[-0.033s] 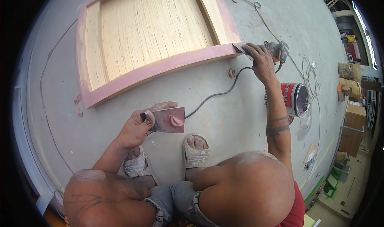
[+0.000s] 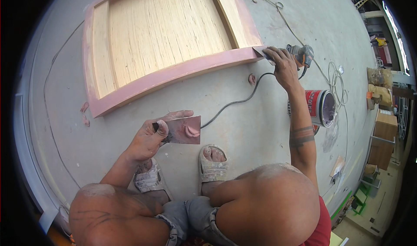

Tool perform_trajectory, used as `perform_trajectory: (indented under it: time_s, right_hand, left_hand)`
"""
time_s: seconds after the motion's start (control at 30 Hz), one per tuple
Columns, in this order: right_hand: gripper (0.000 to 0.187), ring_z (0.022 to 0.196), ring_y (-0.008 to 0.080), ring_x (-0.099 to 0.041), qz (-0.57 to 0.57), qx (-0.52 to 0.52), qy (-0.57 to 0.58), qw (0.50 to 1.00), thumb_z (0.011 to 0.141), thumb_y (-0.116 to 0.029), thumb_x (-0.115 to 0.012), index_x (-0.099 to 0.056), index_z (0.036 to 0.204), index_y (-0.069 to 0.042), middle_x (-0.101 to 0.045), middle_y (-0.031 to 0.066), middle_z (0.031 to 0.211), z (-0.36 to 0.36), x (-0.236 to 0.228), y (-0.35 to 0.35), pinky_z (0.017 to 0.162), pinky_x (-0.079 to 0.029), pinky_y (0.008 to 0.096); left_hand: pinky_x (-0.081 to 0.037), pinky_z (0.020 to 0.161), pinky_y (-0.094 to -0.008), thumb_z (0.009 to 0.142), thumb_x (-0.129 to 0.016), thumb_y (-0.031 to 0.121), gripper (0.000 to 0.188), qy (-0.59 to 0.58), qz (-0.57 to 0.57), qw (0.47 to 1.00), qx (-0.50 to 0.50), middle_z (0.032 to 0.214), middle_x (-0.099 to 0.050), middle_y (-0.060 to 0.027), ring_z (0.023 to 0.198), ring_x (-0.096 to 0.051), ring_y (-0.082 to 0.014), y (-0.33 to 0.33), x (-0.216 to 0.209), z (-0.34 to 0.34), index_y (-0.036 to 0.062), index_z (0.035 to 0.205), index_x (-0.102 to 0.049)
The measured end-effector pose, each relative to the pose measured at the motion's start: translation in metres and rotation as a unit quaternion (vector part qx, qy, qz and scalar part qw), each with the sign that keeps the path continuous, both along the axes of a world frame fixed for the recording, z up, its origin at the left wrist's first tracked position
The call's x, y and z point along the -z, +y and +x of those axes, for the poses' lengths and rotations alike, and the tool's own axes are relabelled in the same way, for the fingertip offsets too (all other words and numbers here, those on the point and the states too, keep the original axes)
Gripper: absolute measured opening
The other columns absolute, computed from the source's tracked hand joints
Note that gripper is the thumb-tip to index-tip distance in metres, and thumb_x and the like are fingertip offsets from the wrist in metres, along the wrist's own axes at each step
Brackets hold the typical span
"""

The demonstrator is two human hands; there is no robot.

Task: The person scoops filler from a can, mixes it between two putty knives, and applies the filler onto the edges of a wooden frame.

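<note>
A shallow wooden frame panel [image 2: 169, 33] with pink filler along its edges lies on the floor ahead of me. My right hand [image 2: 284, 67] grips a putty knife [image 2: 259, 51], its blade against the panel's near right corner. My left hand [image 2: 150, 135] is closed on a wide flat scraper [image 2: 177, 135]; its thumb presses the handle end and one finger stretches along beneath. On that blade sits a dollop of pink filler [image 2: 191, 131]. The grip of the putty knife is mostly hidden by my right fingers.
Just beyond my right hand rests an orbital sander [image 2: 302, 55], its dark cord [image 2: 236, 102] curving over the floor. An open red can [image 2: 312, 103] lies near my right forearm. Pink filler scraps [image 2: 85, 107] dot the floor; a thin cable [image 2: 286, 20] coils at right.
</note>
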State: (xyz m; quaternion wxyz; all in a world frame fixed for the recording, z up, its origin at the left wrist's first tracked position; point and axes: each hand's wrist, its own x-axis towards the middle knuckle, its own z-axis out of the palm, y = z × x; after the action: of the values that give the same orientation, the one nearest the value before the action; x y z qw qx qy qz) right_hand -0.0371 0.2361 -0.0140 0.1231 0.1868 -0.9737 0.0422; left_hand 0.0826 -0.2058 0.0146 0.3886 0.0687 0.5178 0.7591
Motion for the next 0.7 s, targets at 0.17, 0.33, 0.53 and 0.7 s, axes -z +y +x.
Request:
perform_trajectory:
  time_s: [0.17,0.33,0.53,0.7]
  right_hand:
    - [0.051,0.118,0.0287,-0.057,0.008,0.005,-0.008,1.000,0.080,0.009,-0.053,-0.064,0.123,-0.015,-0.063,0.0036,0.129,0.000,0.001,-0.001,0.097,-0.046,0.0431]
    - [0.050,0.117,0.0289,-0.057,0.004,0.010,-0.013,1.000,0.080,0.009,-0.053,-0.064,0.123,-0.015,-0.063,0.0040,0.128,0.003,0.002,-0.002,0.098,-0.046,0.0420]
    - [0.047,0.112,0.0291,-0.059,-0.007,0.004,-0.029,1.000,0.079,0.009,-0.055,-0.066,0.119,-0.013,-0.066,0.0043,0.123,0.014,-0.007,0.000,0.096,-0.047,0.0420]
    - [0.049,0.104,0.0297,-0.059,-0.011,-0.009,-0.084,0.996,0.075,0.013,-0.056,-0.067,0.118,-0.010,-0.066,0.0065,0.121,0.049,-0.035,-0.010,0.091,-0.048,0.0419]
  left_hand:
    - [-0.046,0.102,-0.0336,0.098,-0.042,0.059,0.074,0.000,-0.003,1.000,0.004,0.115,-0.067,-0.0095,0.112,-0.060,-0.0157,-0.001,0.001,0.001,-0.0014,0.140,-0.050]
    - [-0.046,0.102,-0.0334,0.098,-0.042,0.058,0.074,-0.018,0.003,1.000,0.005,0.116,-0.068,-0.0102,0.112,-0.061,-0.0156,-0.001,0.002,0.002,-0.0011,0.141,-0.050]
    - [-0.047,0.102,-0.0336,0.100,-0.040,0.056,0.070,-0.032,0.018,0.999,-0.007,0.115,-0.068,-0.0104,0.111,-0.062,-0.0169,0.003,0.004,0.003,-0.0014,0.138,-0.052]
    - [-0.048,0.103,-0.0377,0.103,-0.039,0.049,0.063,-0.126,0.059,0.988,-0.064,0.121,-0.065,-0.0130,0.114,-0.062,-0.0215,0.000,0.023,0.010,-0.0022,0.138,-0.050]
